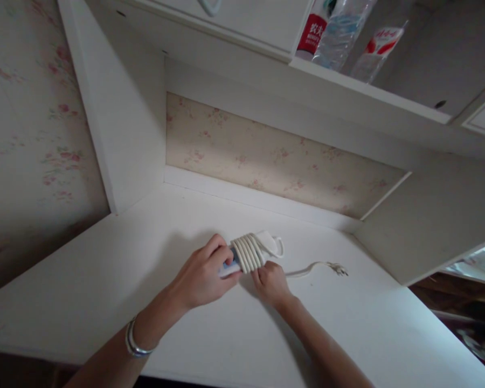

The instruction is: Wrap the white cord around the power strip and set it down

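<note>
A white and blue power strip (229,269) is held a little above the desk, with its white cord (248,253) wound round it in several close turns. My left hand (204,274) is closed round the strip's near left end. At the right side of the coils, my right hand (272,283) pinches the cord, its fingertips partly hidden. From there a loose length runs right across the desk to the plug (339,269), whose metal prongs show. A loop of white cord sticks out past the strip's far end.
The white desk (145,242) has side panels left and right and a flowered wall behind. Overhead hangs a cabinet (242,21) with an open shelf bearing plastic bottles (341,35). A silver bracelet (134,339) circles my left wrist.
</note>
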Demonstrator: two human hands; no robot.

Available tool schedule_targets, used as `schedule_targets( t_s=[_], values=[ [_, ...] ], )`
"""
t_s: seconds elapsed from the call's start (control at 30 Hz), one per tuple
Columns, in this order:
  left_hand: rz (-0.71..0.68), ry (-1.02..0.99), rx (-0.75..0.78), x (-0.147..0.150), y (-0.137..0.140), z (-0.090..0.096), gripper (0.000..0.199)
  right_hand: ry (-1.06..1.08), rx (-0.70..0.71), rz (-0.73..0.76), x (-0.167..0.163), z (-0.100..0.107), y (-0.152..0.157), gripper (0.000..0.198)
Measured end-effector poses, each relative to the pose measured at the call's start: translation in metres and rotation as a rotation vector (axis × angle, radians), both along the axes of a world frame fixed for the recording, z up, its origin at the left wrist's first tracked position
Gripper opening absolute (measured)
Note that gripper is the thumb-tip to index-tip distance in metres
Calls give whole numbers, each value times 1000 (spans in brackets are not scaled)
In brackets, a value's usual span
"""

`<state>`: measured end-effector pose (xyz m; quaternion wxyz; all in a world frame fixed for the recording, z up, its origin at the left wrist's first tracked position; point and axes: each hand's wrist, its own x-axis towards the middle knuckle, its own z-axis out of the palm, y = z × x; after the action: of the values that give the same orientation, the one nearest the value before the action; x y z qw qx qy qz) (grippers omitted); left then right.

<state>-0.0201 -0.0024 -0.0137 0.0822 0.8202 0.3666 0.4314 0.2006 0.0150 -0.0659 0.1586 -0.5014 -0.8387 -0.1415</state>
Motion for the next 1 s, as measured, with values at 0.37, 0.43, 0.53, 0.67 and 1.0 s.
schedule_targets(
  t_s=[0.37,0.43,0.53,0.67,1.0],
  values=[
    [86,272,-120,23,2,-21,7,-72,345,322,-17,30,-27,27],
    [43,283,-167,25,1,-24,4,-75,347,338,-13,30,-24,27],
    [-10,292,-224,29,0,-30,5,-66,355,308,-4,29,-20,27],
    [-77,306,-279,36,-3,-35,8,-69,327,325,1,33,-16,29],
    [-3,326,-386,26,3,-38,26,-90,287,372,-8,59,-2,38]
  ],
)
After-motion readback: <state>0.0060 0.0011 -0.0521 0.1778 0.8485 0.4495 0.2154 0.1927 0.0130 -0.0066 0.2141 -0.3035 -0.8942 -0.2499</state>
